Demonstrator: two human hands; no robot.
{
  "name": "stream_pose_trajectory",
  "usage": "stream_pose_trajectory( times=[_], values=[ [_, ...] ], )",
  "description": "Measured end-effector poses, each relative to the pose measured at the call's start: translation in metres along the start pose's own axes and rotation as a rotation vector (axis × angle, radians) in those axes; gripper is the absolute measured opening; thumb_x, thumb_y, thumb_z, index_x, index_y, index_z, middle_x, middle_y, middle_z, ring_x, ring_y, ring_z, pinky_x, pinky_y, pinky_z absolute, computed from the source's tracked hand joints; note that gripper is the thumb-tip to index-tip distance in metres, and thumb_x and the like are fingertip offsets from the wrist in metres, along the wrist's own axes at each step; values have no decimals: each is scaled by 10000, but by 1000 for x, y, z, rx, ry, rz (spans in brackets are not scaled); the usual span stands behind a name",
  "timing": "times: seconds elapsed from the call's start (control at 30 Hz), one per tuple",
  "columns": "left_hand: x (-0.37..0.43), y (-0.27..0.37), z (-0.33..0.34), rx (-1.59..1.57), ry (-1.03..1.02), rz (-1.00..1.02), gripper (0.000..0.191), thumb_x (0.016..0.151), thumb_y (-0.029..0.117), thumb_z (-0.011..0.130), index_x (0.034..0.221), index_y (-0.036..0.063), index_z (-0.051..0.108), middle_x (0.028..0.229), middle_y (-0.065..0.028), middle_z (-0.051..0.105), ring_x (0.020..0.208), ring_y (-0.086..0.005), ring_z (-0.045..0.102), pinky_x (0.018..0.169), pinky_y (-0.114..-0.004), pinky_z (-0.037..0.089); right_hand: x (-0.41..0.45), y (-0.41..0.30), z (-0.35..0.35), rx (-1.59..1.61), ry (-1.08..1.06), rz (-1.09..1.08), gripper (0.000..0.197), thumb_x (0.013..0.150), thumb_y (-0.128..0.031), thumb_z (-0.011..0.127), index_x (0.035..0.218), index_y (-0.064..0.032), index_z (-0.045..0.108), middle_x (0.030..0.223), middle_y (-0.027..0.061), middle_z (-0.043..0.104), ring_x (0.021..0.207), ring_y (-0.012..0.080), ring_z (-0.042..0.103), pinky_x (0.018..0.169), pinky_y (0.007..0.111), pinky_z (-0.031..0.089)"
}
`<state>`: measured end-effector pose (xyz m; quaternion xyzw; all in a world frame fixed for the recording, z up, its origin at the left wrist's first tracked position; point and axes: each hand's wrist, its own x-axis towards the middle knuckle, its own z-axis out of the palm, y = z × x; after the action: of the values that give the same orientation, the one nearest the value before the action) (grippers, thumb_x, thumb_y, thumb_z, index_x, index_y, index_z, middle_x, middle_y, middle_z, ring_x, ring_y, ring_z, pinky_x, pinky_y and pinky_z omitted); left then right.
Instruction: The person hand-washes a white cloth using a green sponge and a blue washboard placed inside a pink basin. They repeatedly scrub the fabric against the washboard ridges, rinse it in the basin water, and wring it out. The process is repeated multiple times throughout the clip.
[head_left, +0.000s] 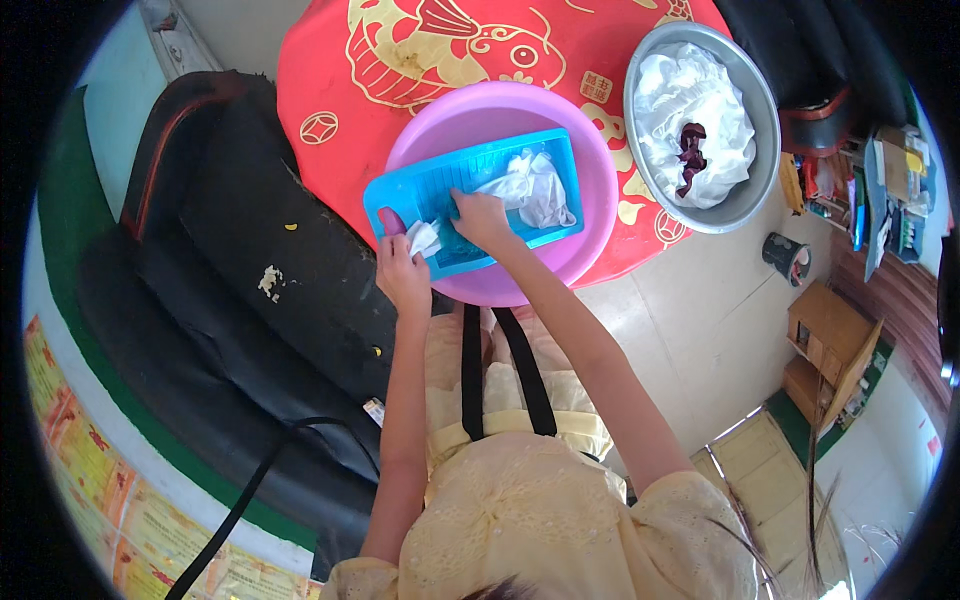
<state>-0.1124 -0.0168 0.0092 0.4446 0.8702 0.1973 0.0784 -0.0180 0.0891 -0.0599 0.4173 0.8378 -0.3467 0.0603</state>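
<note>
A blue plastic washboard tray (457, 174) rests tilted in a round pink plastic basin (592, 161). Its ridged bed shows between my hands, and a handle hole is cut in its left end. My left hand (405, 276) is at that end, its fingers closed around a small bunch of white cloth (424, 238) at the tray's near edge. Over the middle of the tray is my right hand (484, 221), fingers pointing left and bent; whether it grips anything is hidden. Just beyond it, wet white cloth (534, 187) lies crumpled at the tray's right end.
A red tablecloth (330, 82) with gold fish patterns lies under the basin. To the right stands a metal basin (766, 187) holding white fabric (694, 82) and a dark red strip (690, 154). A worn black sofa (225, 187) is at left; a small bin (784, 257) stands on the floor.
</note>
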Motion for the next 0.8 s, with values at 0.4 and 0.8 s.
stream_pose_trajectory(
  times=[0.4, 0.8],
  values=[
    [8, 4, 2, 171, -96, 266, 431, 695, -1, 488, 1109, 119, 507, 1201, -129, 417, 1136, -274, 383, 889, -490, 294, -6, 80, -30, -184, 110, 318, 470, 677, -281, 612, 1087, -90, 482, 822, 147, 601, 756, 290, 596, 641, 392, 481],
    [17, 20, 62, 94, -494, 464, 164, 689, 109, 552, 836, 43, 520, 798, -110, 493, 767, -247, 537, 586, -337, 479, -14, 35, -12, -22, -27, 303, 373, 674, -285, 607, 940, -44, 507, 767, 170, 600, 716, 334, 588, 631, 446, 461]
  ],
)
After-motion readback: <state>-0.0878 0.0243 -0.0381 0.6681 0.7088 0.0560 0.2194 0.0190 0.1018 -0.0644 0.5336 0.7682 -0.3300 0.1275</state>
